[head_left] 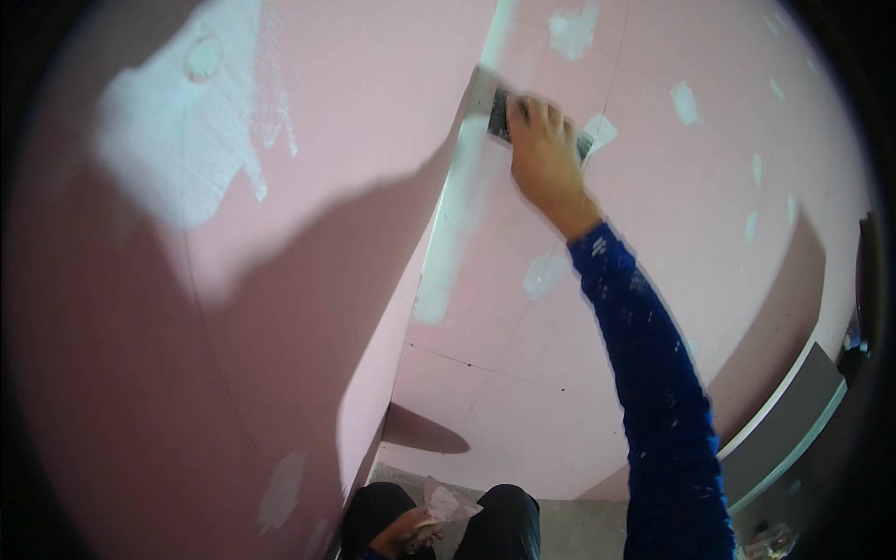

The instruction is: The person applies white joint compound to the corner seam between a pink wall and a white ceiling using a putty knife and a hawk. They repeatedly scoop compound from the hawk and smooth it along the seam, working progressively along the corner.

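Note:
My right hand, below a blue speckled sleeve, grips a flat, dark-bladed putty knife against the pink wallboard, just right of the inside corner. A pale band of compound runs along that corner, partly shadowed near the blade. Low in the view, between my dark-trousered knees, my left hand is closed around a small tool with a pale, smeared flat end; its exact shape is unclear.
The left wall carries a large white patch and my shadow. Several small patches dot the right wall. At lower right lean curved-looking grey and white boards, with small clutter on the concrete floor.

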Demonstrator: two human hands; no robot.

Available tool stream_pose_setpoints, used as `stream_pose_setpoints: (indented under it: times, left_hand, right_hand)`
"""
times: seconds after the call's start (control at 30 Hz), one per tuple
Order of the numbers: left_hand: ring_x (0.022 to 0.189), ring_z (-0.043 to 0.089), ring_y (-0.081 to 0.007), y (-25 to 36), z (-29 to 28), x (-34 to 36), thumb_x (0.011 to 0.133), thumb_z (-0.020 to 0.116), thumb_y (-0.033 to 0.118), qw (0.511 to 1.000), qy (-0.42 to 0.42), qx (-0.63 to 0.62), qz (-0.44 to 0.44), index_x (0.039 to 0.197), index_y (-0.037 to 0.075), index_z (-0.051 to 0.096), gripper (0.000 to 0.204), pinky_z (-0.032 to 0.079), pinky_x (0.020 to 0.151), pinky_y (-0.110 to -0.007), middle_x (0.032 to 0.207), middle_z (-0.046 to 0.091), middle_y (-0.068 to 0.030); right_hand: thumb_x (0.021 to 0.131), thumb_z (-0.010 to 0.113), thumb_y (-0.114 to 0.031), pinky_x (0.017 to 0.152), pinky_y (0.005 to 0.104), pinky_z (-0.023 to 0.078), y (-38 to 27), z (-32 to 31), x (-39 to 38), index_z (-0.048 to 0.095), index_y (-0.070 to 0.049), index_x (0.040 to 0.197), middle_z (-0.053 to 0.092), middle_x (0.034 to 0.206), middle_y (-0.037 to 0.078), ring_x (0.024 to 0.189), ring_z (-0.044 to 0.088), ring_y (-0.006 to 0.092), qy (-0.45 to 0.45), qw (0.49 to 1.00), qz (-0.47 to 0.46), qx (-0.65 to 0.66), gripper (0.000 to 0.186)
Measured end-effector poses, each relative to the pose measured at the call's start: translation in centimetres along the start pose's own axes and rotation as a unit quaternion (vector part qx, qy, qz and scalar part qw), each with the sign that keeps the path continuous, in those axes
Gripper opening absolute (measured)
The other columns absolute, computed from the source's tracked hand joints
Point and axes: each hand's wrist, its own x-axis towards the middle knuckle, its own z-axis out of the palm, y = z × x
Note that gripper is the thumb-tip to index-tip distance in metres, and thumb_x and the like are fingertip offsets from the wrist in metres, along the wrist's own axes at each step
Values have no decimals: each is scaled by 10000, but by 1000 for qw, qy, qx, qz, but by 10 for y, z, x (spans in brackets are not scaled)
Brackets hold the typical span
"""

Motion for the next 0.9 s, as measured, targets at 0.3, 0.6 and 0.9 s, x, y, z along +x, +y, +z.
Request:
stream_pose_setpoints:
  times: [0.3,0.6,0.9]
  left_hand:
    - [815,652,-159,-4,7,-6,986,600,251,1000,-1,-6,-6,1340,36,504,426,520,548,-268,1054,634,-104]
    - [850,658,-160,-5,12,-14,983,603,238,1000,12,-23,-12,1338,43,503,417,522,562,-267,1090,624,-86]
    - [801,667,-166,-9,-1,0,991,602,256,1000,-15,-1,-7,1333,43,494,417,519,521,-270,1058,637,-97]
  right_hand:
    - [883,570,-7,1000,536,480,80,3,129,517,-82,1414,540,1365,152,1256,541,368,-74,995,10,-60,538]
    - [866,616,-31,958,556,504,27,3,88,542,-69,1385,553,1344,159,1250,546,372,-133,986,35,-96,525]
    - [832,641,-68,890,465,490,-75,-27,-32,571,30,1314,568,1220,148,1187,529,309,-178,983,27,-16,497]
